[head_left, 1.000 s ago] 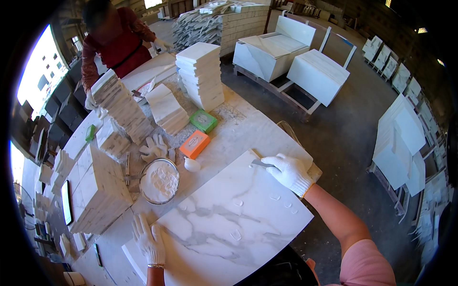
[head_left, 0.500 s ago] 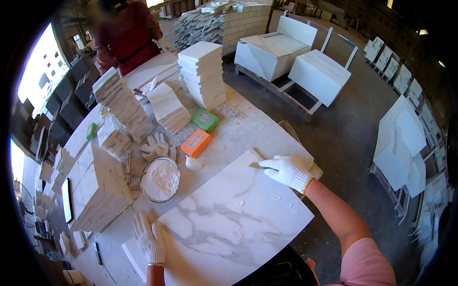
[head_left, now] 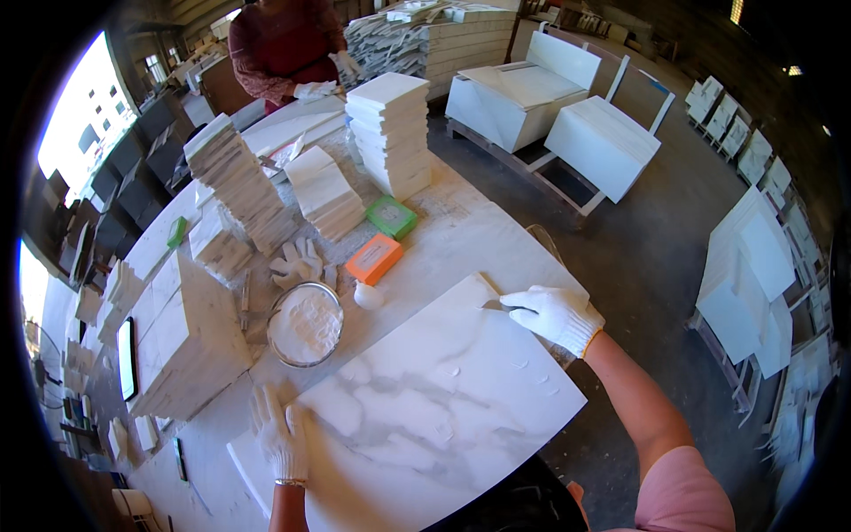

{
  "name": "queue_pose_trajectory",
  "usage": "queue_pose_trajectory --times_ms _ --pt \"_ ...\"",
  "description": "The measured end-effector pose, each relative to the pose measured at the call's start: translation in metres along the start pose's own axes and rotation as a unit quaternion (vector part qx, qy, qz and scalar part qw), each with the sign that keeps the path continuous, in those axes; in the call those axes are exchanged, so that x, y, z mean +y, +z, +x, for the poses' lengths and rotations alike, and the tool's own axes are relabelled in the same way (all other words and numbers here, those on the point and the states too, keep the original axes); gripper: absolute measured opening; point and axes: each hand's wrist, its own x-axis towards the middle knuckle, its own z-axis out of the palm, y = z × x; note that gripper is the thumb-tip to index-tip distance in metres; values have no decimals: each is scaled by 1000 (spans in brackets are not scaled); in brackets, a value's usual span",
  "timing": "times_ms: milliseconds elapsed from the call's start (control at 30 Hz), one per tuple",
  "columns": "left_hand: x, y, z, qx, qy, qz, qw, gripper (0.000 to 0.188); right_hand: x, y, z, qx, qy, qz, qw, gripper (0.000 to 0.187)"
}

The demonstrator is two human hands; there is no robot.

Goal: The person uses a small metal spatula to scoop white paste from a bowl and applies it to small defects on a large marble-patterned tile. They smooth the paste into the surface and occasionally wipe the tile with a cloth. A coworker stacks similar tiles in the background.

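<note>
The grey-veined white slab (head_left: pixel 425 395) is laid flat on the worktable (head_left: pixel 470 232), at the edge nearest the body, with a few whitish marks (head_left: pixel 520 363) on its face. Near its far corner, a putty knife (head_left: pixel 491 307) is pinched between thumb and fingers by the gloved right hand (head_left: pixel 558 317), which has been drawn slightly along the edge, away from that corner; work at that edge appears to be still under way. The gloved left hand (head_left: pixel 281 434) is spread at the slab's left edge, nothing being grasped.

Beyond the slab are set a metal bowl (head_left: pixel 269 335) of white paste (head_left: pixel 308 321), spare gloves (head_left: pixel 297 263), an orange box (head_left: pixel 373 258) and a green box (head_left: pixel 391 218). At the far end, the co-worker's gloved hands (head_left: pixel 315 90) have been brought together. The table between is partly blocked by tile stacks (head_left: pixel 235 182), and the slab's far-left side is crowded by the bowl.
</note>
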Motion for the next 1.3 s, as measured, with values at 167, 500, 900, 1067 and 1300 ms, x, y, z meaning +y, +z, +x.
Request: queue_pose_trajectory --times_ms 167,500,900,1067,1300 --pt "-6 14 4 19 19 8 1000 62 16 -1 -4 35 0 135 990 25" --pt "-11 9 -2 22 11 2 1000 65 -23 -9 -8 4 121 290 950 34" --pt "-1 4 1 45 24 22 998 58 -51 2 -21 -21 126 285 950 34" --pt "-11 14 -2 74 40 0 996 57 -59 -14 -46 7 133 282 950 35" --pt "-34 4 -60 70 21 16 997 57 -40 -44 -104 68 206 293 931 38"
